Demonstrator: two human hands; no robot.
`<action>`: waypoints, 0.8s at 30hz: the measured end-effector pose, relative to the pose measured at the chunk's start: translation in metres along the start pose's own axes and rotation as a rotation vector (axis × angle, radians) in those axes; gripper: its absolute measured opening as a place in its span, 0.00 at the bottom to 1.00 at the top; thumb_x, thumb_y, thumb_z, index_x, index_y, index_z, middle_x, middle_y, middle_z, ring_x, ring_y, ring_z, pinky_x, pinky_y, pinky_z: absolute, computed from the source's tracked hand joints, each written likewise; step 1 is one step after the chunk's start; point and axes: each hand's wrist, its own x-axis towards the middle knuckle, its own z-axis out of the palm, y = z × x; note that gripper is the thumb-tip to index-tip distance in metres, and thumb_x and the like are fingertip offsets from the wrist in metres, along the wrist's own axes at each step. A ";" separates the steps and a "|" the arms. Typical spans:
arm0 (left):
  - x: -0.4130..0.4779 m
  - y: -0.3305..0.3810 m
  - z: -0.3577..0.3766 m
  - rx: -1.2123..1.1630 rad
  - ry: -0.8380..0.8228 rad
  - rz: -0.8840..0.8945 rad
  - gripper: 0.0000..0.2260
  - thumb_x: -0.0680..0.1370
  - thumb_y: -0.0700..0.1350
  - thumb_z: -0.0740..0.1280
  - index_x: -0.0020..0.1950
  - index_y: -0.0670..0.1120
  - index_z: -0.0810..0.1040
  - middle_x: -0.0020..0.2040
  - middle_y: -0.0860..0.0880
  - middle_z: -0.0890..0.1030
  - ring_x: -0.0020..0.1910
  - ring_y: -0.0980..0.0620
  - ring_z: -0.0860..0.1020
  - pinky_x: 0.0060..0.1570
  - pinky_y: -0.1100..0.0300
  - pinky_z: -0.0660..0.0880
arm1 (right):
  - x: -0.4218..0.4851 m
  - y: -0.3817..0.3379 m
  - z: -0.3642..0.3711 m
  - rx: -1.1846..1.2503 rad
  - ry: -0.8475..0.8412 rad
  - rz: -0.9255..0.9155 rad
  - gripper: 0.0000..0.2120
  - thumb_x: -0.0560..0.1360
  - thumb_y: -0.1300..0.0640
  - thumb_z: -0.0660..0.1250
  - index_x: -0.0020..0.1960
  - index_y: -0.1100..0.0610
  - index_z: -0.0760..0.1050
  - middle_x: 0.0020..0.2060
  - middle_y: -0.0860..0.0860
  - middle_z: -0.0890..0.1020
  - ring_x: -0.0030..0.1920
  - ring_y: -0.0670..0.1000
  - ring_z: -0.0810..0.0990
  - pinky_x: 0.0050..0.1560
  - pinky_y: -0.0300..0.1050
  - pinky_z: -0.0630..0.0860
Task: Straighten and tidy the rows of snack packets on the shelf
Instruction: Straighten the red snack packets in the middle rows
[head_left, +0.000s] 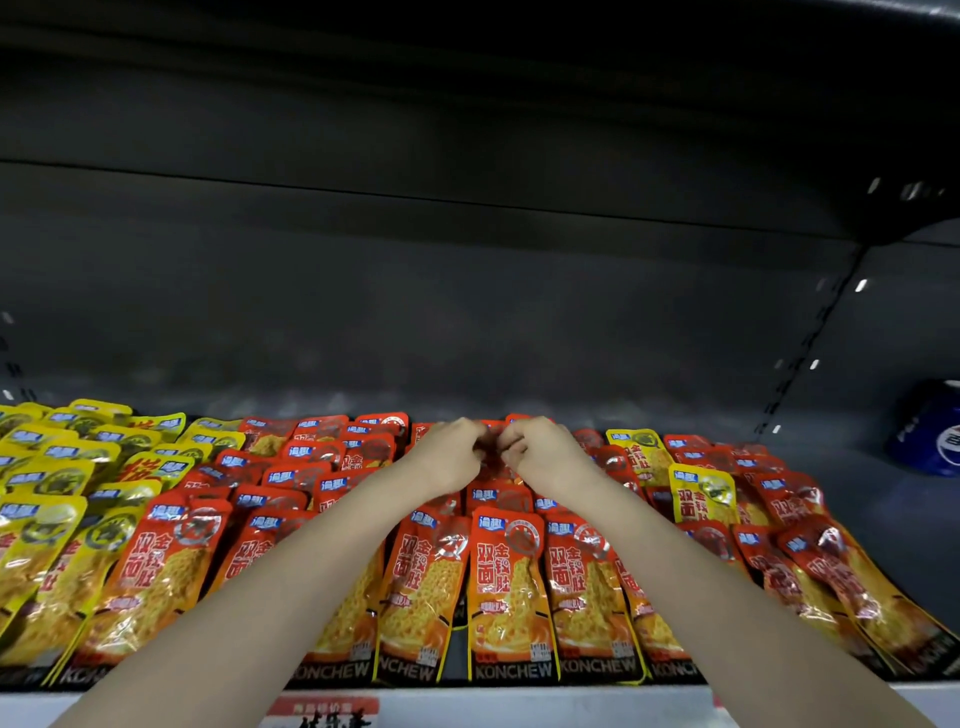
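Note:
Rows of red snack packets (506, 582) lie overlapping across the dark shelf (883, 499). Yellow packets (47, 525) fill the left end, and a few yellow ones (702, 493) sit among the red on the right. Both my arms reach to the back of the middle rows. My left hand (448, 453) and my right hand (540, 451) are close together, fingers curled, pinching the top of a red packet (493, 457) at the rear. That packet is mostly hidden by my fingers.
A blue Pepsi can (932, 431) stands at the far right of the shelf. The shelf's back wall (467, 322) rises right behind the last row. A white price rail (519, 706) with a red label (324, 712) runs along the front edge.

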 end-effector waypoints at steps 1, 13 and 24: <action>-0.001 0.000 -0.001 0.009 0.002 0.014 0.15 0.79 0.37 0.59 0.64 0.45 0.76 0.61 0.45 0.79 0.60 0.47 0.76 0.60 0.53 0.74 | -0.001 0.000 0.000 -0.001 -0.001 -0.005 0.11 0.77 0.65 0.62 0.54 0.60 0.81 0.49 0.55 0.83 0.51 0.53 0.80 0.50 0.41 0.75; -0.036 -0.001 -0.014 0.092 0.085 0.067 0.09 0.77 0.44 0.66 0.56 0.49 0.80 0.51 0.52 0.82 0.54 0.54 0.77 0.57 0.58 0.73 | -0.034 0.001 -0.014 -0.041 -0.042 -0.011 0.06 0.77 0.58 0.65 0.50 0.57 0.80 0.43 0.47 0.80 0.44 0.45 0.77 0.41 0.36 0.70; -0.049 0.001 -0.011 0.136 0.036 0.054 0.08 0.77 0.50 0.67 0.54 0.51 0.80 0.55 0.53 0.79 0.60 0.53 0.69 0.59 0.55 0.71 | -0.043 0.010 -0.006 0.107 -0.099 0.053 0.08 0.76 0.56 0.68 0.55 0.53 0.76 0.47 0.49 0.80 0.48 0.47 0.80 0.47 0.39 0.77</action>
